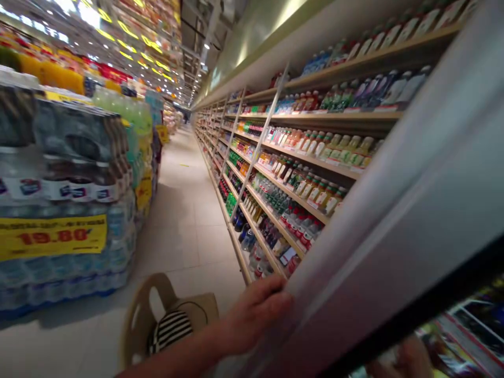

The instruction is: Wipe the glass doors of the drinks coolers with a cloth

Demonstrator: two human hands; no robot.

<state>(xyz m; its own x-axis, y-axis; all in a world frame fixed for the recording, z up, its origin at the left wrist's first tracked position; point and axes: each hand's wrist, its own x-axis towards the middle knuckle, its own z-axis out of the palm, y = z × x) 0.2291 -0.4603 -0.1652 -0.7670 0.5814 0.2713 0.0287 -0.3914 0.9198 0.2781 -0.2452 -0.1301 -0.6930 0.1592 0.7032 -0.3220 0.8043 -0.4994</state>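
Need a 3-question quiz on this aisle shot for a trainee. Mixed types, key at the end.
1. Multiple choice: what number is printed large on the yellow sign?
A) 9.90
B) 19.80
C) 29.50

2. True or false: the aisle floor runs between the stacked drinks packs and the wooden shelves of bottles.

3. Short answer: what is the left hand touching?

Key
1. B, 19.80.
2. True; the packs are on the left of the picture, the shelves on the right.
3. The edge of the slanting grey frame.
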